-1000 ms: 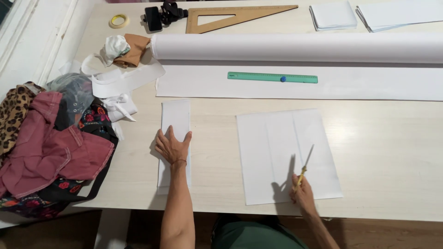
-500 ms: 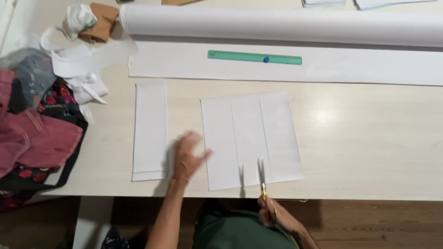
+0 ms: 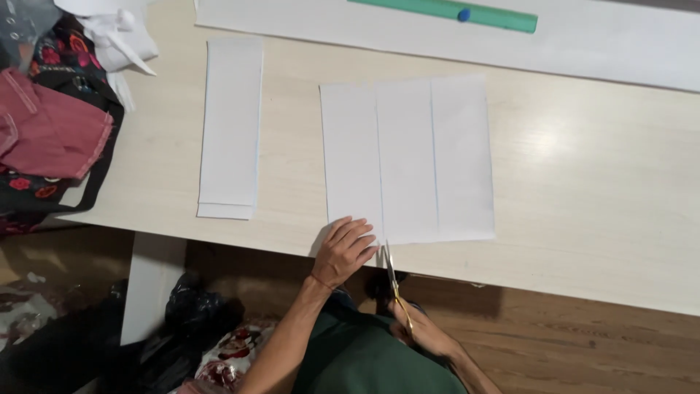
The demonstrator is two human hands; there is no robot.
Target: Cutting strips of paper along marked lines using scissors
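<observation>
A white paper sheet (image 3: 408, 157) with two lengthwise lines lies on the pale wooden table (image 3: 583, 197). My left hand (image 3: 345, 249) presses flat on its near left corner, fingers spread. My right hand (image 3: 423, 332) sits below the table edge and grips yellow-handled scissors (image 3: 391, 273). Their blades point up at the sheet's near edge, at the left line. Two stacked narrow white paper strips (image 3: 230, 131) lie to the left, apart from both hands.
A green ruler (image 3: 452, 11) rests on a long white paper sheet (image 3: 620, 51) at the far side. Red and floral cloth pieces (image 3: 44, 131) and white fabric scraps (image 3: 117, 36) pile at the left edge. A black bag (image 3: 193, 314) sits on the floor.
The view has shifted down and closer. My left hand moved from beside the strips onto the sheet's near left corner. The scissors came up to the sheet's near edge.
</observation>
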